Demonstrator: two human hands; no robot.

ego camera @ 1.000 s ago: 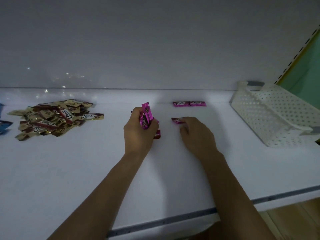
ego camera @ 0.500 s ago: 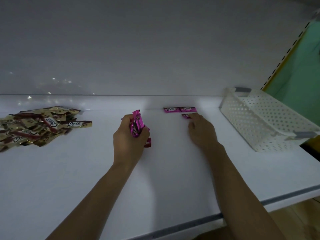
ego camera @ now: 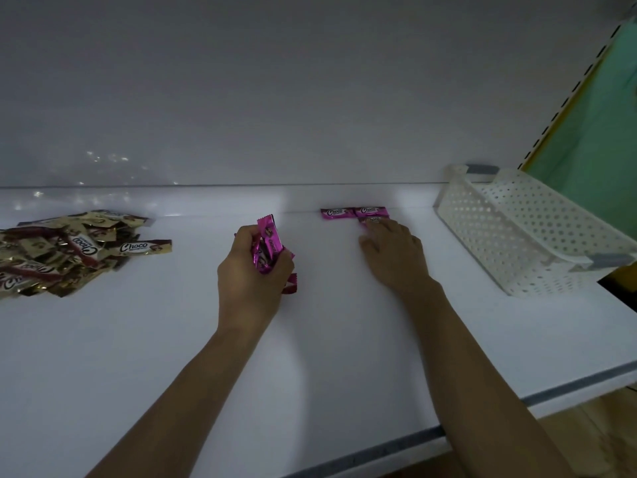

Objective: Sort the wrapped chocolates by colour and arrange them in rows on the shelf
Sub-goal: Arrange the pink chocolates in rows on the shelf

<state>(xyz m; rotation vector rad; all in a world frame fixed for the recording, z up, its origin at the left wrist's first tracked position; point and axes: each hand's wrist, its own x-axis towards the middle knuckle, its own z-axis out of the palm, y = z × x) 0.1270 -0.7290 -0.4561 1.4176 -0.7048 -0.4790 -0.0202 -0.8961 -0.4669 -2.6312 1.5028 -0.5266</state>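
Note:
My left hand (ego camera: 253,267) grips a bunch of pink wrapped chocolates (ego camera: 268,244) upright in the middle of the white shelf (ego camera: 172,357). Two pink chocolates (ego camera: 353,212) lie side by side in a row near the back wall. A third pink chocolate (ego camera: 369,220) lies just in front of the right one, under the fingertips of my right hand (ego camera: 394,255), which presses on it with fingers stretched forward. A heap of gold and brown chocolates (ego camera: 65,250) sits at the far left.
A white perforated plastic basket (ego camera: 531,232) stands tilted at the right end of the shelf. The shelf's back wall rises behind the pink row. A grey strip runs along the front edge (ego camera: 413,439).
My right hand carried a pink chocolate from the shelf's middle back and to the right, setting it in front of the two lying pink ones. My left hand kept its bunch.

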